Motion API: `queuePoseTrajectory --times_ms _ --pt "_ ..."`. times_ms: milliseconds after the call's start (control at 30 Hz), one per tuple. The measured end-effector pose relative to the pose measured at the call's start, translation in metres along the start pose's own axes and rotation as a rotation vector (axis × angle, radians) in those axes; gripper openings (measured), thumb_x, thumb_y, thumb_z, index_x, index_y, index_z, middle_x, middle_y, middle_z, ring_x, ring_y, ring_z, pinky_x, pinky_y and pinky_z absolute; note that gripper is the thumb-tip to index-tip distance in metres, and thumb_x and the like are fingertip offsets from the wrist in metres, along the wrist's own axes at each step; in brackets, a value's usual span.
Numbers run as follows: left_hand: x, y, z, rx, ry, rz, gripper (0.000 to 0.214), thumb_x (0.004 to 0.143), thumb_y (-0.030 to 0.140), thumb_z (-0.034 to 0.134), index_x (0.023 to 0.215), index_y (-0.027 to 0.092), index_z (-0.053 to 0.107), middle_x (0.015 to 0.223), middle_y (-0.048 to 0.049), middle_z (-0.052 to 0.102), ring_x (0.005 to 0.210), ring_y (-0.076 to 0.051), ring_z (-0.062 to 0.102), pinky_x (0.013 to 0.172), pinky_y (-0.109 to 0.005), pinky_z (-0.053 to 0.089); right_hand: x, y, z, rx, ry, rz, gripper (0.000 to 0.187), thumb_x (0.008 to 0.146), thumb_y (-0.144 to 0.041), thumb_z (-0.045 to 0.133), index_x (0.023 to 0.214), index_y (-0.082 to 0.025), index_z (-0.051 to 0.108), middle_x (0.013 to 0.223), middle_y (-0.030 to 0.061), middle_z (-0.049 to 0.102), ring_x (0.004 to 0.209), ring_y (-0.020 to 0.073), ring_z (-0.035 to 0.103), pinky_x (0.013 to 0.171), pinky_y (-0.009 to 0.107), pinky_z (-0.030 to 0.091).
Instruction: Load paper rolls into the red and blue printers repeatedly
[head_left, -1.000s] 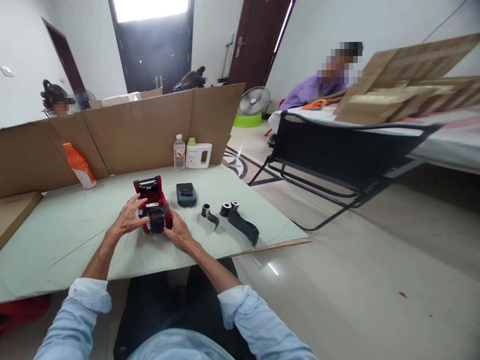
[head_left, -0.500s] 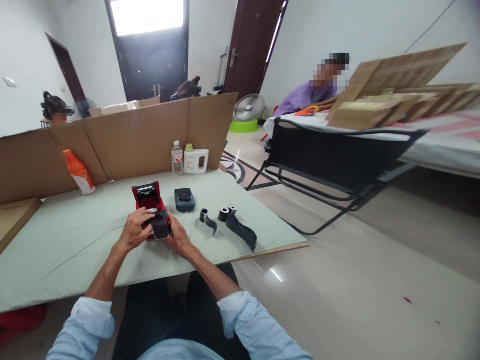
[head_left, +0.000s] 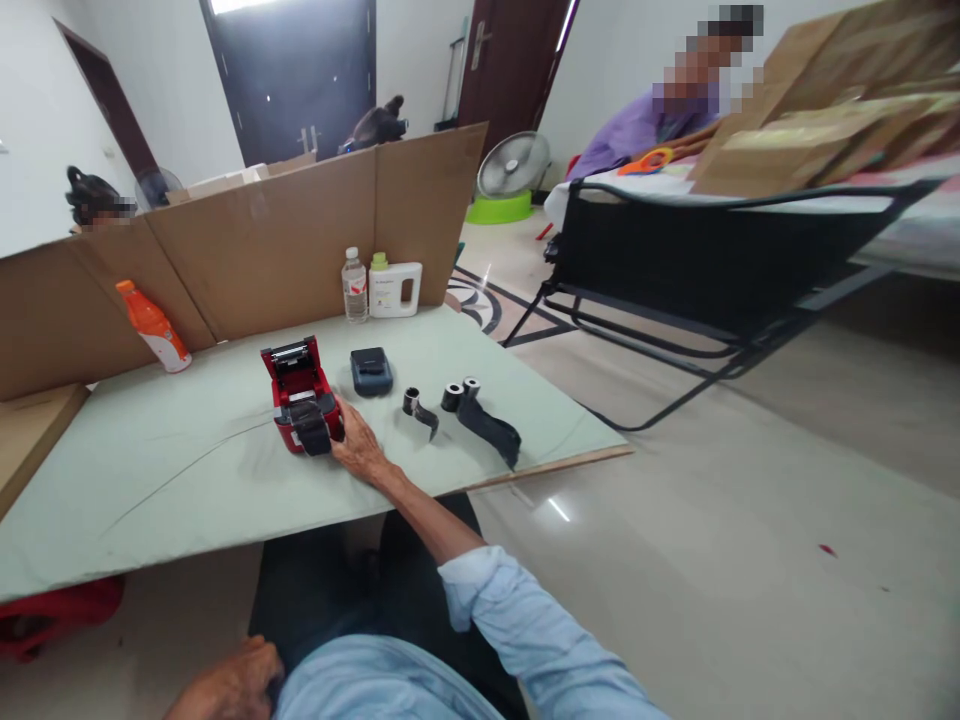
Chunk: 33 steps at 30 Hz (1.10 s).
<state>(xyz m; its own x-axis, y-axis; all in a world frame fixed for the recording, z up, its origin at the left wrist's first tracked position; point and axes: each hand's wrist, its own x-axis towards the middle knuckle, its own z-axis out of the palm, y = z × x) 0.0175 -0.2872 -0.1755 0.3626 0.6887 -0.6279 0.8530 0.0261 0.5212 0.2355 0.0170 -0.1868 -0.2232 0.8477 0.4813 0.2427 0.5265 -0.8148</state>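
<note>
One hand works now: your right hand (head_left: 358, 447) rests flat, fingers loose, against the red printer (head_left: 301, 408); your left hand (head_left: 229, 688) sits low, its grip unclear. Loading seems underway; next, steady the printer and feed the black strip (head_left: 312, 428) straight.

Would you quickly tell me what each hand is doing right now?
Left hand: by the lap, holding nothing visible.
Right hand: touching the red printer.
</note>
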Motion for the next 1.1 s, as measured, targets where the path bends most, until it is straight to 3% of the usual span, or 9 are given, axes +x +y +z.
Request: queuePoseTrajectory --times_ms 100,233,267,400,500,600,800,967,1100 --pt "-0.002 0.004 -0.004 0.001 -0.07 -0.005 0.004 0.061 0.019 0.062 0.061 0.021 0.058 0.057 0.0016 0.054 0.063 -0.019 0.055 0.063 -0.031 0.049 0.001 -0.007 -0.005 -0.041 0.026 -0.043 0.091 0.087 -0.032 0.072 0.167 -0.02 0.03 0.162 0.0188 0.048 0.151 0.0354 0.046 0.126 0.058 0.041" --pt "-0.008 0.046 -0.065 -0.256 -0.168 0.018 0.017 0.075 0.023 0.055 0.081 0.02 0.07 0.067 0.0001 0.067 0.063 -0.018 0.064 0.059 -0.027 0.052 0.006 -0.027 -0.019 -0.129 0.014 -0.211 0.087 0.085 -0.022 0.071 0.165 -0.024 0.037 0.169 0.014 0.039 0.157 0.0353 0.038 0.13 0.058 0.034" --pt "-0.007 0.057 -0.086 -0.242 -0.05 0.099 0.02 0.081 0.024 0.054 0.087 0.02 0.072 0.077 -0.0018 0.073 0.072 -0.018 0.068 0.066 -0.027 0.055 0.009 -0.032 -0.023 -0.146 -0.004 -0.246 0.082 0.085 -0.02 0.07 0.162 -0.025 0.043 0.169 0.0127 0.04 0.156 0.0356 0.039 0.13 0.059 0.034" --pt "0.02 0.078 -0.175 0.057 0.764 0.297 0.031 0.087 0.029 0.06 0.114 0.021 0.074 0.118 -0.0107 0.077 0.102 -0.025 0.071 0.086 -0.036 0.06 0.032 -0.055 -0.034 -0.184 -0.07 -0.328 0.056 0.085 -0.011 0.064 0.138 -0.028 0.07 0.155 0.0088 0.057 0.144 0.0325 0.052 0.124 0.057 0.042" --pt "0.057 0.079 -0.232 0.08 0.969 0.347 0.046 0.082 0.032 0.069 0.127 0.022 0.07 0.129 -0.0112 0.075 0.116 -0.029 0.07 0.091 -0.041 0.061 0.059 -0.071 -0.039 -0.158 -0.11 -0.351 0.032 0.09 -0.012 0.06 0.112 -0.026 0.08 0.129 0.0088 0.072 0.123 0.0281 0.065 0.112 0.049 0.052" --pt "0.092 0.081 -0.272 0.05 1.018 0.325 0.052 0.074 0.033 0.077 0.125 0.021 0.073 0.128 -0.0105 0.076 0.114 -0.03 0.071 0.097 -0.044 0.06 0.09 -0.087 -0.045 -0.099 -0.145 -0.334 0.021 0.096 -0.018 0.06 0.096 -0.023 0.081 0.106 0.0069 0.076 0.1 0.0227 0.069 0.095 0.038 0.055" --pt "0.13 0.094 -0.299 -0.044 0.911 0.279 0.031 0.07 0.034 0.078 0.095 0.015 0.08 0.091 -0.0058 0.082 0.092 -0.03 0.076 0.081 -0.038 0.059 0.13 -0.121 -0.061 -0.044 -0.209 -0.317 0.024 0.093 -0.02 0.061 0.069 -0.018 0.066 0.074 -0.0018 0.062 0.07 0.013 0.053 0.068 0.025 0.039" --pt "0.132 0.107 -0.298 -0.232 0.938 0.434 0.044 0.07 0.053 0.082 0.094 0.016 0.081 0.093 -0.0075 0.083 0.09 -0.03 0.075 0.079 -0.038 0.06 0.142 -0.142 -0.085 0.104 -0.168 -0.334 0.022 0.092 -0.029 0.064 0.075 -0.016 0.068 0.077 -0.0022 0.062 0.073 0.0126 0.053 0.069 0.025 0.041" --pt "0.124 0.131 -0.301 -0.291 0.899 0.573 0.049 0.075 0.055 0.08 0.104 0.016 0.08 0.099 -0.0082 0.081 0.088 -0.027 0.074 0.079 -0.036 0.06 0.139 -0.146 -0.124 0.214 -0.105 -0.342 0.031 0.094 -0.044 0.068 0.079 -0.017 0.071 0.08 -0.0006 0.064 0.077 0.0134 0.056 0.07 0.025 0.046"
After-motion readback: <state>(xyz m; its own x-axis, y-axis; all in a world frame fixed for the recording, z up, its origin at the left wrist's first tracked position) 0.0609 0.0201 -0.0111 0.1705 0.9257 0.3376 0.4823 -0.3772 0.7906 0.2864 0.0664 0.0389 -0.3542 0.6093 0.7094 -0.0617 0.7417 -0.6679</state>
